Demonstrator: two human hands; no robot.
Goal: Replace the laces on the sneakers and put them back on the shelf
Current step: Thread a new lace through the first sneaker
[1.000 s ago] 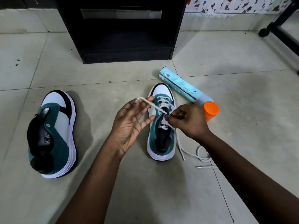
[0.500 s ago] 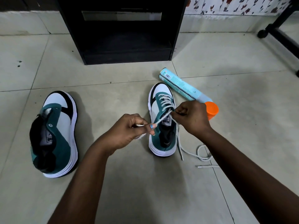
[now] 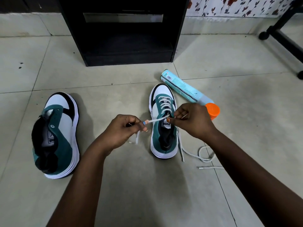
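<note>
On the tiled floor (image 3: pixel 229 66) in front of you, the laced sneaker (image 3: pixel 164 128) stood upright, toe toward the black shelf unit (image 3: pixel 124 38). Your left hand (image 3: pixel 119 130) was curled, pinching the white lace (image 3: pixel 157 119) between thumb and fingers just left of the shoe; the short loose end hung below that hand, slightly blurred. Your right hand (image 3: pixel 191 118) was closed on the same lace at the upper eyelets, right over the tongue. The stretch of lace between your hands ran taut, off the floor. The lace's other end trailed down the shoe's right side and looped on the floor near your right forearm; whether the short separate-looking piece with a tip nearest you belonged to it, I could not tell.

The second sneaker (image 3: pixel 57 136) sat well apart to the left, unlaced, tilted onto its side with its opening facing you. A pale blue spray can (image 3: pixel 183 89) with an orange cap (image 3: pixel 212 109) lay on its side just right of the laced sneaker, the cap partly behind your right hand.
</note>
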